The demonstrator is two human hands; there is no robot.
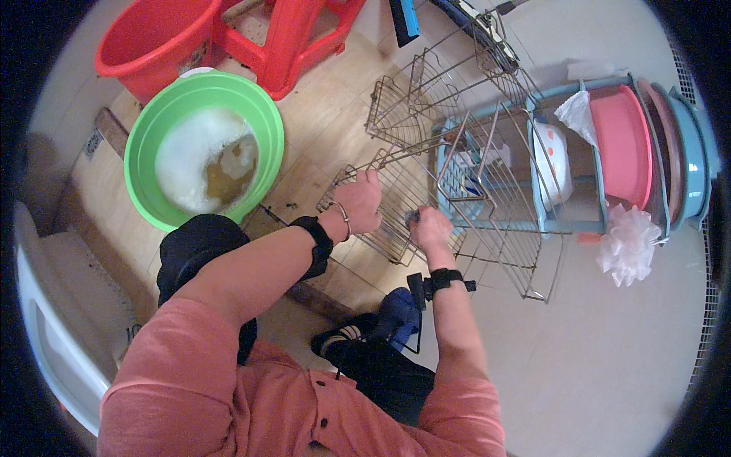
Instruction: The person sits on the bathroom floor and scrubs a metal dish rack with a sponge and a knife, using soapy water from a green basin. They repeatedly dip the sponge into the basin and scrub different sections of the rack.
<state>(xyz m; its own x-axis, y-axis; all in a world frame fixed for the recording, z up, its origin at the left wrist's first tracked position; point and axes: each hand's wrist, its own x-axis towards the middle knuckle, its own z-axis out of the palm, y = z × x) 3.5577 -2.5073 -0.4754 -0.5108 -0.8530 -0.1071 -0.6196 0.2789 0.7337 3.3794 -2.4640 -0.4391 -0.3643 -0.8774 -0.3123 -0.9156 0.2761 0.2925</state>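
A metal wire rack [411, 145] with several basket-like tiers stands tilted before me. My left hand [361, 201] is closed around the wires at its near left side, with a bracelet and a black strap on that wrist. Lower down and to the right, my right hand [432, 229] grips a small dark grey scrubber [412, 216] and presses it to the rack's wires. The fingers hide most of the scrubber, so its exact kind is unclear. Through the gaps in the wires the tiled floor [320, 134] shows.
On the left is a green basin [268, 125] of murky water with white foam [191, 151]. Behind it are a red tub [157, 34] and a red plastic stool [288, 45]. A blue plastic shelf [599, 183] at right holds a pink basin [619, 148] and a white bowl [551, 165].
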